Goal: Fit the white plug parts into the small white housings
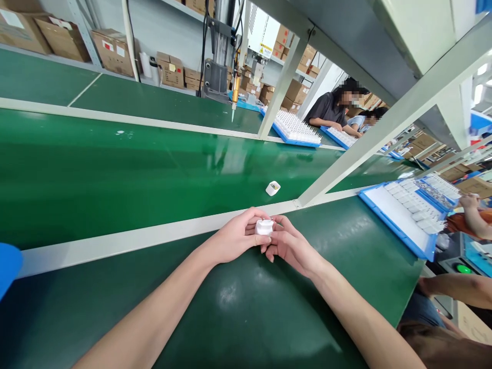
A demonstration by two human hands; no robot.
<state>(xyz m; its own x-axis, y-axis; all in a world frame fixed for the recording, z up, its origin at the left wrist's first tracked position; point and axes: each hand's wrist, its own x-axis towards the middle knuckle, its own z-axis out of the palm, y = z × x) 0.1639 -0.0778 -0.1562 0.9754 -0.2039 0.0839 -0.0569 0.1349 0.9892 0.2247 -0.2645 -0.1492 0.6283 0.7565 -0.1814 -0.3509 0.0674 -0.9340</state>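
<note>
Head view: both hands [265, 238] pinch white part [264, 226] beside belt rail [115, 240].

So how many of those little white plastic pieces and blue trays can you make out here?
White plastic pieces apart from the trays: 2, one held, one on the belt
Blue trays: 3
Total: 5
</note>
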